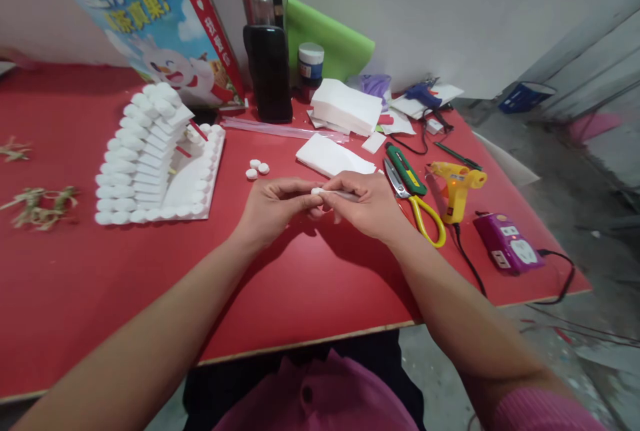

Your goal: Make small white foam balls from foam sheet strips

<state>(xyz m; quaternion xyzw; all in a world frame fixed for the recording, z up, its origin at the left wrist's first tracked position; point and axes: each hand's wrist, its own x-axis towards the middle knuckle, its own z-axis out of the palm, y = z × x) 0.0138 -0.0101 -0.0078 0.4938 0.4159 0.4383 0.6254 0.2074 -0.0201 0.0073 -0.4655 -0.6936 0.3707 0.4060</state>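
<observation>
My left hand [267, 210] and my right hand [365, 206] meet over the front part of the red table. Between their fingertips is a thin white paper strip [346, 196], with a small rounded coil at its left end. The left thumb and fingers pinch the coil; the right ones grip the strip beside it, covering part of it. Several small white rolls [257, 168] lie just beyond my left hand. Past my right hand is a folded stack of white paper [330, 156]. To the left stands a white stepped model [159, 158] edged with similar rolls.
Right of my hands lie yellow-handled scissors [427, 218], a green cutter [406, 168], a yellow glue gun [454, 188] and a purple power strip [509, 243] with cords. A black phone [269, 74] stands upright at the back. Dried straw pieces [43, 206] lie far left.
</observation>
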